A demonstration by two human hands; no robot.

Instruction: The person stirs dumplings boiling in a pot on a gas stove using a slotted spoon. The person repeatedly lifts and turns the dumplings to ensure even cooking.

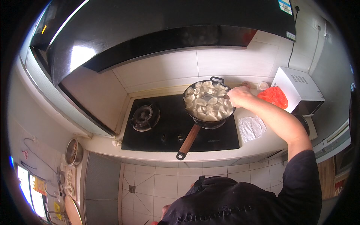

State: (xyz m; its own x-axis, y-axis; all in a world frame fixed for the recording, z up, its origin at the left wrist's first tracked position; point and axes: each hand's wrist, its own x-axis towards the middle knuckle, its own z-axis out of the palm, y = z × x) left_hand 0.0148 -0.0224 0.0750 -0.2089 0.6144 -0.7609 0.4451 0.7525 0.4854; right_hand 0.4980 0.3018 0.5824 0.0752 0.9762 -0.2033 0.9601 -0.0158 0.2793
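Observation:
My right hand grips a metal cooking utensil, whose dark handle end shows beside my fingers. Its head reaches in among pale dumplings that crowd a deep black pan. Cloudy liquid shows between the dumplings. Over the right burner of a black gas hob the pan stands, its wooden handle slanting toward me past the counter's front edge. At the bottom, beside my dark shirt, only a small part of my left hand shows; its fingers are mostly hidden.
A range hood overhangs the hob. Right of the pan lie a crumpled white sheet and a red plastic bag before a white microwave. The bare left burner adjoins. A metal bowl stands at far left.

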